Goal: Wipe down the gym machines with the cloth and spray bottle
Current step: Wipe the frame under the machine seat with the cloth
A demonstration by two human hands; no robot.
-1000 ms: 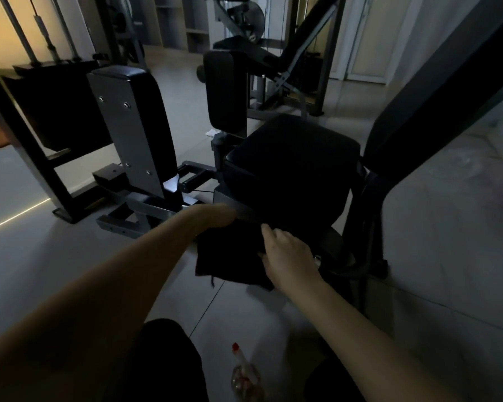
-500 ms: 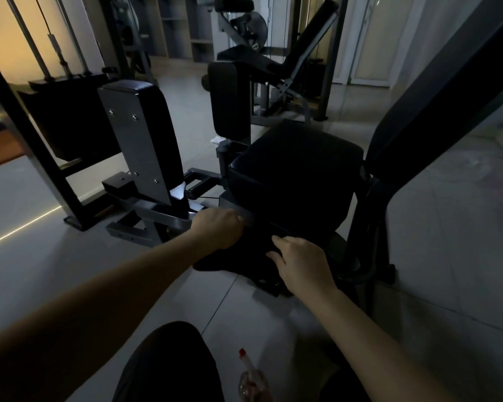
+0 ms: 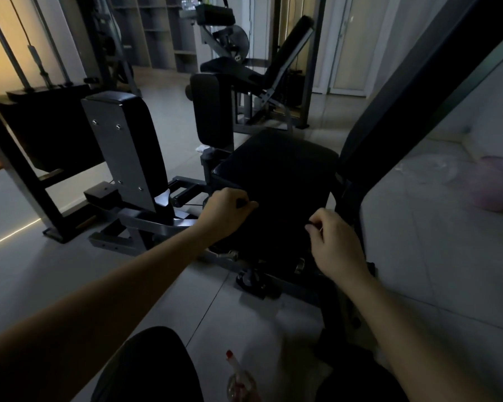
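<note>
Underfoot, a floor of pale grey glossy tiles [image 3: 244, 320] ran through a dim gym room, with a thin strip of light [image 3: 9, 235] on it at 9 o'clock. Open grey shelving [image 3: 163, 30] and pale doors [image 3: 349, 53] closed the far side at 12 o'clock, in front of which stood a second grey-framed machine with a black slanted pad [image 3: 291, 44]. A black weight stack [image 3: 47, 123] sat at 10 o'clock.

At the centre was the black square padded seat [image 3: 276, 169] of the near machine, with a long black slanted backrest [image 3: 404, 111] rising toward 1 o'clock. 2 upright pads stood beyond it: a black pad with a grey metal back [image 3: 122, 146] at 10 o'clock and a plain black pad [image 3: 212, 108] at 11 o'clock.

A dark cloth [image 3: 279, 227] was stretched over the seat's near edge, its long axis running from 9 to 3 o'clock; its outline merged with the seat in the gloom. The left hand [image 3: 225, 211] pinched 1 end with curled fingers and thumb, and the right hand [image 3: 336, 242] pinched the other end the same way, the 2 hands well apart.

A clear plastic spray bottle with a red nozzle [image 3: 238, 378] was on the tiles at 6 o'clock, between 2 dark-trousered knees [image 3: 145, 369], its long axis running from 5 to 11 o'clock with the nozzle end toward 11.
</note>
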